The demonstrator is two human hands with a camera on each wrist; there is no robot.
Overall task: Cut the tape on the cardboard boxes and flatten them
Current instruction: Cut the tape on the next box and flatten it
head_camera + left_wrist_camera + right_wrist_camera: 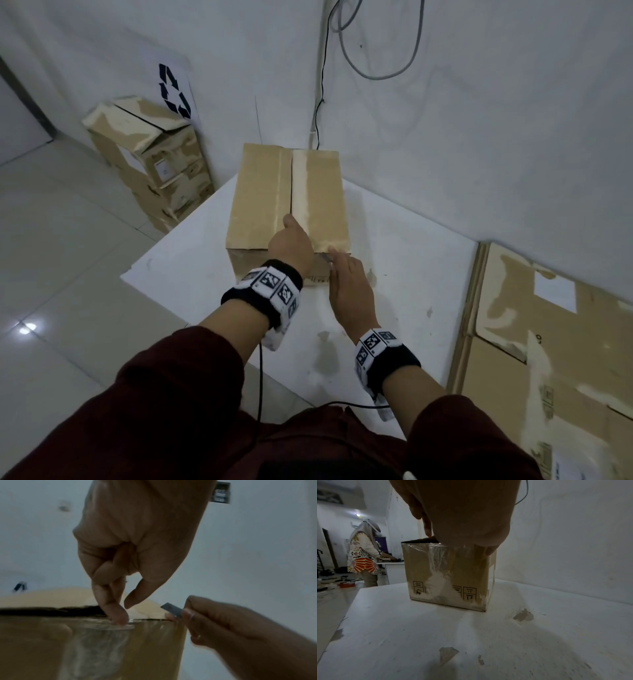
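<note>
A brown cardboard box (267, 192) stands on the white table (191, 274), with clear tape (301, 192) along its top seam and down its front face (440, 555). My left hand (291, 240) rests at the box's near top edge, thumb lying on the lid. Its fingertip (118, 616) presses on the tape at that edge, where a dark gap shows under the flap. Just to its right, my right hand (347, 287) pinches a small metal blade (171, 609) whose tip sits at the front top edge by the tape.
More taped boxes (150, 161) are stacked on the floor at the left under a recycling sign (174, 90). Flattened cardboard (548, 342) leans at the right. Cables (376, 51) hang on the wall behind. Another person (364, 555) works at a far table.
</note>
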